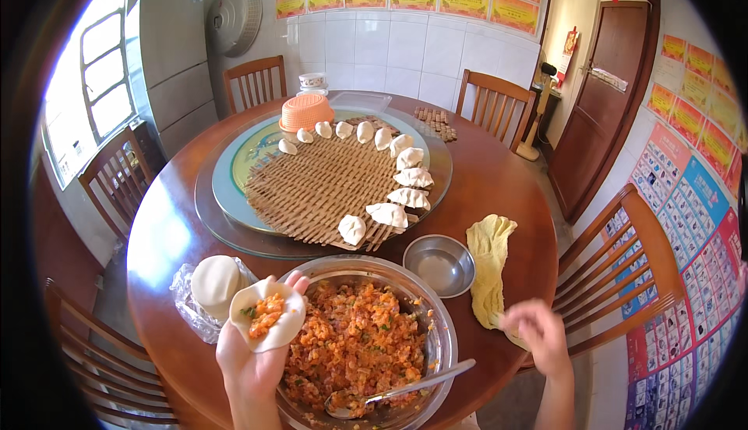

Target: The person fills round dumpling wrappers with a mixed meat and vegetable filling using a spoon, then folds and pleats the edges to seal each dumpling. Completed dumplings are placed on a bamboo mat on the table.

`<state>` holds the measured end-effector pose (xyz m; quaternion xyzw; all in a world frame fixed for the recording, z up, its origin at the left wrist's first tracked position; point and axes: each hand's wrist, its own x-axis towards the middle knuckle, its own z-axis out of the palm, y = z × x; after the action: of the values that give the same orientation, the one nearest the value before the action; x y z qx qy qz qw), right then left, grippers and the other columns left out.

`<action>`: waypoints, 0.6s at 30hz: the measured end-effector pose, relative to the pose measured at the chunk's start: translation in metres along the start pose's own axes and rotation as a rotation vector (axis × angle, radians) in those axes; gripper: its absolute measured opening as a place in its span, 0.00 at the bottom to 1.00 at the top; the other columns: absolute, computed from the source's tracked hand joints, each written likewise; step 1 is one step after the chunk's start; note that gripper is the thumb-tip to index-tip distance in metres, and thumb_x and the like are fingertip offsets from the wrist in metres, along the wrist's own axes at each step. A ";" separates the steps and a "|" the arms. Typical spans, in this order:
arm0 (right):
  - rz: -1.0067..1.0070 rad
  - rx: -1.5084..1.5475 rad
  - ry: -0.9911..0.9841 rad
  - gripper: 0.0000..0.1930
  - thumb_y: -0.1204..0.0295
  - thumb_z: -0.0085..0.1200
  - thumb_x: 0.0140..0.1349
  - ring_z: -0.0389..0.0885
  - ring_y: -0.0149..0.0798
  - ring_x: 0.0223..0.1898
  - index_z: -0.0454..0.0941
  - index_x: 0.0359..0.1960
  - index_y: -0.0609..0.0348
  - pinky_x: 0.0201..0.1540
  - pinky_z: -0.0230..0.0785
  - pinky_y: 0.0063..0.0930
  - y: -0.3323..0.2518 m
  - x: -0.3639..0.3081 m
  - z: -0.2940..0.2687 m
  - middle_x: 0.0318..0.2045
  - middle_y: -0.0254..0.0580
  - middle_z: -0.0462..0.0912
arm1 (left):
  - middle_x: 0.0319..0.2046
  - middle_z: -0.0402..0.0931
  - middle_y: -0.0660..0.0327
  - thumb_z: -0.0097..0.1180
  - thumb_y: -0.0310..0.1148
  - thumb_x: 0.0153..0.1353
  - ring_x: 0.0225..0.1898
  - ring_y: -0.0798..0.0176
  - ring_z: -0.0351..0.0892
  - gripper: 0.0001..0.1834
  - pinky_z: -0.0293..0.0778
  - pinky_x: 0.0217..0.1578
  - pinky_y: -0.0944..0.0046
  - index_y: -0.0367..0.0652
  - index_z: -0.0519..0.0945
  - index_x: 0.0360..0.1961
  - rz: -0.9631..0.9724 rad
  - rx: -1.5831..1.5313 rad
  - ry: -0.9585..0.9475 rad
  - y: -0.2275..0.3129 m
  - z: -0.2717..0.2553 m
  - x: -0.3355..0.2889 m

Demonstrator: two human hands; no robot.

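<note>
My left hand (253, 364) holds a round dumpling wrapper (290, 322) on its palm and fingers, with a small heap of orange filling (267, 315) flecked with green in the middle. Beside it stands a large steel bowl (446, 344) of the same chopped filling (351, 336), a metal spoon (436, 378) resting in it, handle over the right rim. My right hand (541, 336) is at the lower end of a crumpled yellow cloth (488, 262), its fingers loosely bent and apart; whether they touch the cloth I cannot tell. Left of the bowl, a stack of wrappers (216, 286) lies on clear plastic.
A woven mat (319, 185) on the glass turntable (234, 157) carries several folded dumplings (387, 214) along its edge. An orange basket (305, 111) sits behind them. A small empty metal bowl (439, 265) stands between the large bowl and the cloth. Wooden chairs (623, 266) surround the round table (499, 188).
</note>
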<state>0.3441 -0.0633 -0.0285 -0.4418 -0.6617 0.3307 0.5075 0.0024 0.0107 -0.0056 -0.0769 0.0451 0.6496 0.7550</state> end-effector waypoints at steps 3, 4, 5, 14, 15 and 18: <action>-0.207 -0.749 -0.132 0.15 0.73 0.46 0.61 0.68 0.47 0.53 0.70 0.50 0.52 0.54 0.60 0.41 0.023 0.050 -0.017 0.53 0.53 0.69 | 0.60 0.47 0.31 0.25 0.36 0.69 0.62 0.33 0.50 0.25 0.56 0.60 0.40 0.24 0.53 0.58 -0.143 0.082 -0.072 -0.014 0.008 0.007; -0.282 -0.933 -0.199 0.15 0.71 0.46 0.61 0.66 0.52 0.55 0.70 0.51 0.50 0.58 0.55 0.46 0.032 0.062 -0.013 0.54 0.56 0.67 | 0.60 0.46 0.31 0.24 0.37 0.70 0.62 0.33 0.49 0.25 0.56 0.60 0.39 0.25 0.52 0.58 -0.179 0.128 -0.092 -0.019 0.011 0.009; -0.284 -0.926 -0.300 0.16 0.66 0.44 0.63 0.64 0.55 0.56 0.70 0.52 0.49 0.60 0.49 0.51 0.040 0.074 -0.007 0.56 0.58 0.65 | 0.59 0.50 0.31 0.25 0.37 0.69 0.62 0.34 0.51 0.25 0.58 0.59 0.40 0.24 0.55 0.57 -0.211 0.144 -0.101 -0.024 0.014 0.008; -0.427 -0.720 -0.153 0.16 0.72 0.44 0.61 0.69 0.48 0.54 0.70 0.50 0.57 0.55 0.56 0.44 -0.006 0.087 0.016 0.47 0.42 0.77 | 0.57 0.57 0.36 0.29 0.36 0.68 0.61 0.39 0.57 0.25 0.60 0.59 0.46 0.22 0.58 0.56 -0.224 0.266 -0.157 -0.050 0.032 -0.010; -0.503 -0.702 -0.064 0.17 0.72 0.43 0.60 0.68 0.47 0.54 0.69 0.51 0.57 0.53 0.57 0.40 -0.017 0.079 0.024 0.45 0.40 0.78 | 0.57 0.57 0.36 0.29 0.36 0.68 0.61 0.39 0.57 0.25 0.60 0.59 0.46 0.22 0.58 0.56 -0.247 0.254 -0.143 -0.052 0.033 -0.012; -0.783 -0.637 -0.117 0.16 0.62 0.42 0.64 0.65 0.38 0.59 0.66 0.52 0.52 0.58 0.53 0.35 -0.042 0.054 0.060 0.52 0.33 0.76 | 0.56 0.60 0.40 0.30 0.37 0.67 0.60 0.43 0.59 0.25 0.58 0.61 0.50 0.23 0.60 0.55 -0.291 0.221 -0.130 -0.059 0.034 -0.018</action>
<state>0.2706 -0.0294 0.0133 -0.2742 -0.8730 -0.0786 0.3956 0.0567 -0.0093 0.0345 0.0428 0.0556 0.5284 0.8461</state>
